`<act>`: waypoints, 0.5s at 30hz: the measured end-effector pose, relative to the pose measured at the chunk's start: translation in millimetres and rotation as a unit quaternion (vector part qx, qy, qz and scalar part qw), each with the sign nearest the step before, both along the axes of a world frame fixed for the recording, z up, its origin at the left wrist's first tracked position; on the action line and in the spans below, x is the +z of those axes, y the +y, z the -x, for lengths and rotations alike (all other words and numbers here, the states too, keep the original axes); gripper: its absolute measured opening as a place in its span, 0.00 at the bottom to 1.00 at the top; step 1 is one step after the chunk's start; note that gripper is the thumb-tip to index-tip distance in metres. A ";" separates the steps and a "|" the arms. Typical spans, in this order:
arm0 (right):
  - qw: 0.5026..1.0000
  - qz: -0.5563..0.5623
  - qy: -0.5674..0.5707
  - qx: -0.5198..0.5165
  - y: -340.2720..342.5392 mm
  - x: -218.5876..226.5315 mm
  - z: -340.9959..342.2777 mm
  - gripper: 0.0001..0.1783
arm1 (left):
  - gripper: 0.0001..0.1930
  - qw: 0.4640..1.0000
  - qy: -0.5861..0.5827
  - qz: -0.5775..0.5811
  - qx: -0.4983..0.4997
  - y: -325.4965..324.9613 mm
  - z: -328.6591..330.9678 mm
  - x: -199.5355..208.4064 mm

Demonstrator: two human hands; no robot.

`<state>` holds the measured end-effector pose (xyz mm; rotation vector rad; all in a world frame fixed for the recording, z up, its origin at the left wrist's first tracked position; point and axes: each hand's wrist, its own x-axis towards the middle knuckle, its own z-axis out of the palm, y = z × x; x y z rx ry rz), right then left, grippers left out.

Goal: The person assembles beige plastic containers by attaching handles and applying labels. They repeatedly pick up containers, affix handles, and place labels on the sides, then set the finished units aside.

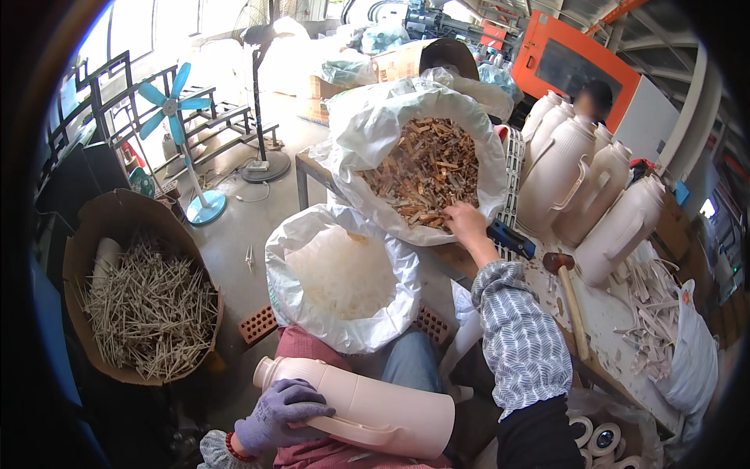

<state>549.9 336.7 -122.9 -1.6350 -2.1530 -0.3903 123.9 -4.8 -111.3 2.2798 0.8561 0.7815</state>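
Because only the gloved left hand (pixel 283 414) steadied the pink flask shell (pixel 391 402) across the lap (pixel 312 349) at 6 o'clock, a slack grip or shifted knee could have let it roll off. Left fingers: curled over its upper body by the handle, grasping; neck toward 10, base toward 4. Bare right hand (pixel 467 224), 3 o'clock just off centre: fingers bent down into the brown strips (pixel 433 160) at the near rim of the upper sack (pixel 491 148); tips partly hidden, couldn't tell if they pinched any. Any sharp strip could have nicked skin; a snagged rim could have spilled strips into the lower sack (pixel 406 273), just below at 7. Mallet (pixel 574 305) lay toward 4 on the surface (pixel 547 280), handle end near the edge; a sleeve brush could have dropped it. More shells (pixel 558 172) stood at 2.
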 end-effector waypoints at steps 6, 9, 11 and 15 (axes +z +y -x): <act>0.987 0.083 -0.139 0.007 4.6 24.9 17.6 0.10 | 0.21 0.993 0.079 -0.083 0.013 -9.7 -0.1 8.2; 0.985 0.040 -0.165 0.035 8.3 29.2 10.2 0.10 | 0.22 0.996 0.051 -0.077 0.017 -12.8 2.7 -0.4; 0.993 -0.030 -0.105 0.035 8.0 32.7 9.6 0.08 | 0.23 0.993 0.039 -0.108 0.025 -14.7 5.4 -2.5; 0.895 0.282 0.292 0.185 -95.1 37.1 69.4 0.13 | 0.33 0.998 -0.001 -0.029 0.063 -16.0 4.8 -7.9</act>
